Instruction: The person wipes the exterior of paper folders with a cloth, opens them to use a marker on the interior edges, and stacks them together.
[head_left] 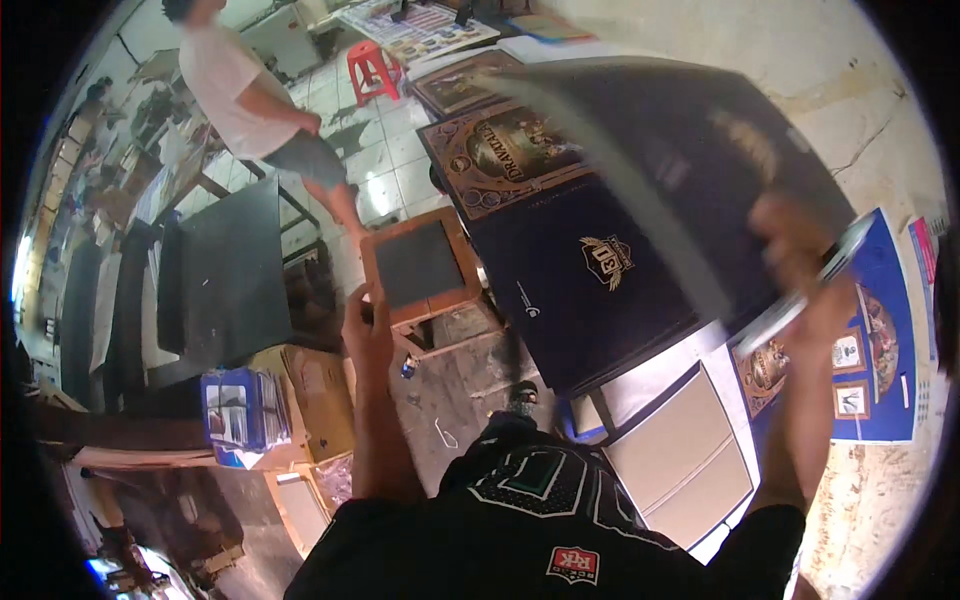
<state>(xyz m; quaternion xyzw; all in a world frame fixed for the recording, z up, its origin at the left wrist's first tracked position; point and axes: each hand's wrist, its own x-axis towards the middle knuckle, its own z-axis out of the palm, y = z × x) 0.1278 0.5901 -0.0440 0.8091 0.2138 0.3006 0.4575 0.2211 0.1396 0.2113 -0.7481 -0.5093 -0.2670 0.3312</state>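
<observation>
A large dark blue printed sheet (690, 150), blurred by motion, is raised over a stack of similar dark printed sheets (550, 260) with gold emblems and an ornate brown picture panel. My right hand (800, 250) is smeared at the raised sheet's right part and appears to grip it; its fingertips are hard to make out. Close to the hand runs a pale, narrow edge whose kind I cannot tell. My left hand (368, 325) is open beside a wooden stool (425, 312) with a dark square top, its fingers apart with nothing in them.
Cream boards with blue borders (690, 450) lie near me on the right. A blue printed sheet (885, 350) is by the wall. At left are cartons (315, 395), a blue-wrapped bundle (245, 410) and a dark panel (225, 275). A person (240, 90) stands near a red stool (372, 72).
</observation>
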